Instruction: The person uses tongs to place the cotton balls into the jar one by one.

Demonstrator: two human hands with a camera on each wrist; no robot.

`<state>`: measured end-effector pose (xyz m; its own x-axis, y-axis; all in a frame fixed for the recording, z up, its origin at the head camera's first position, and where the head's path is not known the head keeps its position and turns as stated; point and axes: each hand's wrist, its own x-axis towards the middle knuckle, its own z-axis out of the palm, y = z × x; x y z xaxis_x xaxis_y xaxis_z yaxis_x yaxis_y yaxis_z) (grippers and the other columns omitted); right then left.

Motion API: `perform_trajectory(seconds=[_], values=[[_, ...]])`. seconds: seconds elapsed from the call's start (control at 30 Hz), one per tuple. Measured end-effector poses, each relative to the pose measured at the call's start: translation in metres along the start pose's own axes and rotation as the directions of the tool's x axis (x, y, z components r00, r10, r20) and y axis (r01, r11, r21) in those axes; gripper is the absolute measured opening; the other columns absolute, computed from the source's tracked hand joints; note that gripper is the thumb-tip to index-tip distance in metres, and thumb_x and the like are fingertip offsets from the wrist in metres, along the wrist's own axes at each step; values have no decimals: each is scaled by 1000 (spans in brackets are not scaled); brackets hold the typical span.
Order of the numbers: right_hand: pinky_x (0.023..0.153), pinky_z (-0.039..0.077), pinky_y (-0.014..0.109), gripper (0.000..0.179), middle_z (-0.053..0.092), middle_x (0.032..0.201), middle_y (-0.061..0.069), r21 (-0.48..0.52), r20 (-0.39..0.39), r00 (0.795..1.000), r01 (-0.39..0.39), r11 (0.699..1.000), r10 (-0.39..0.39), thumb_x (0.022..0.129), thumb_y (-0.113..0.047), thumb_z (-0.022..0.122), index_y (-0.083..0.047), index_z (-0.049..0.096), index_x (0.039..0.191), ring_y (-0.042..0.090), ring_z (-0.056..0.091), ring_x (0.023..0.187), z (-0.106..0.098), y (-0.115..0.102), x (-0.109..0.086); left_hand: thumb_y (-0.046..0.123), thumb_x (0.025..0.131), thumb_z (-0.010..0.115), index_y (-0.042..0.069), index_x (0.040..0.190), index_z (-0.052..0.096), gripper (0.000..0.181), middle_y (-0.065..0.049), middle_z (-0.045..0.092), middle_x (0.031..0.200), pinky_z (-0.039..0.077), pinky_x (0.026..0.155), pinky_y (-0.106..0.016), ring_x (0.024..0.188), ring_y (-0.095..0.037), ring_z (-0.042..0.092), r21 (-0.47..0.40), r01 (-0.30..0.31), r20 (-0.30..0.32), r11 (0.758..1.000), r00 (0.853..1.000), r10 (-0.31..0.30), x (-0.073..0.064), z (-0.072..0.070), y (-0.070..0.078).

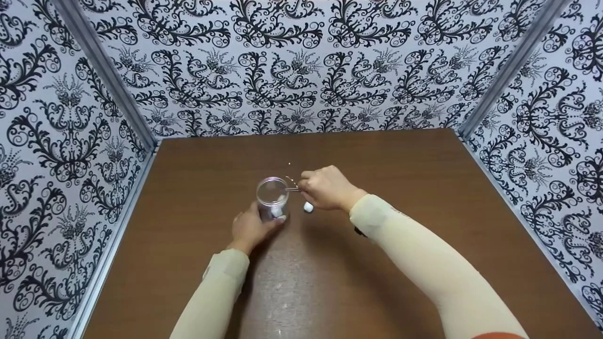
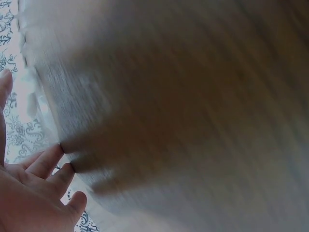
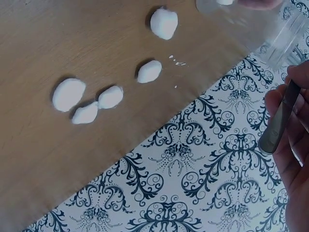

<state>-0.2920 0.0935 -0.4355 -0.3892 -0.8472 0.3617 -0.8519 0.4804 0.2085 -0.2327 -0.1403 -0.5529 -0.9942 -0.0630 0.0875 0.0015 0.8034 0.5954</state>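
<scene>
Your left hand (image 1: 248,228) wraps the clear round plastic jar (image 1: 272,197), which stands upright on the brown wooden table (image 1: 400,188), mouth up, white pieces inside. Your right hand (image 1: 325,189), at the jar's 3 o'clock, pinches slim metal tweezers (image 1: 292,189) whose long axis points toward 9 o'clock, tips over the rim. A white cotton ball (image 1: 308,207) lies at 4 o'clock of the jar.

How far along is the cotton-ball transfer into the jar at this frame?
Partly done, it seems. One white ball sits inside the jar, which the left hand steadies. The right hand holds tweezers at the jar's rim; whether they carry a ball is unclear. Left: five balls lie on the table.
</scene>
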Motion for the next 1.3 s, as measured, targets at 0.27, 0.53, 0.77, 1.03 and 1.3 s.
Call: perform_trajectory(seconds=[0.27, 0.53, 0.77, 1.03, 1.3], values=[[42, 43, 39, 14, 53, 73, 0, -3, -16, 1000, 3, 1000, -3, 88, -19, 64, -14, 63, 75, 19, 50, 48, -2, 1, -3, 60, 75, 79, 1, 133, 54, 86, -21, 68, 116, 35, 105, -54, 110, -40, 61, 19, -6, 10, 1000, 1000, 6, 1, 0, 0], [43, 44, 39, 8, 57, 75, -1, 28, -22, 1000, -12, 1000, 13, 86, -19, 67, -14, 72, 84, 19, 54, 51, -6, 6, -8, 61, 76, 78, 1, 137, 50, 90, -22, 67, 118, 31, 110, -53, 115, -39, 60, 49, -17, 19, 999, 1000, 16, 2, 2, -1], [43, 44, 40, 5, 56, 76, 0, 19, -16, 999, -33, 999, 33, 85, -17, 67, -13, 71, 85, 20, 53, 51, -8, 20, -26, 60, 76, 78, 0, 135, 51, 88, -22, 68, 115, 30, 110, -54, 113, -39, 62, 50, -22, 11, 998, 1000, 21, 3, 2, -1], [43, 44, 40, 6, 57, 75, -1, 12, -5, 998, -64, 998, 64, 85, -18, 70, -14, 73, 87, 20, 54, 51, 0, 32, -56, 60, 74, 79, 0, 132, 52, 88, -23, 69, 112, 32, 109, -53, 111, -38, 63, 49, -21, -4, 999, 1000, 21, 2, 3, -3], [43, 43, 40, 5, 55, 73, -1, 31, 24, 995, -100, 994, 100, 83, -18, 73, -14, 72, 86, 18, 50, 49, 12, 36, -80, 60, 75, 79, 2, 133, 52, 87, -21, 68, 115, 34, 106, -54, 111, -37, 63, 25, -23, -2, 999, 1000, 23, 3, 4, -5]])
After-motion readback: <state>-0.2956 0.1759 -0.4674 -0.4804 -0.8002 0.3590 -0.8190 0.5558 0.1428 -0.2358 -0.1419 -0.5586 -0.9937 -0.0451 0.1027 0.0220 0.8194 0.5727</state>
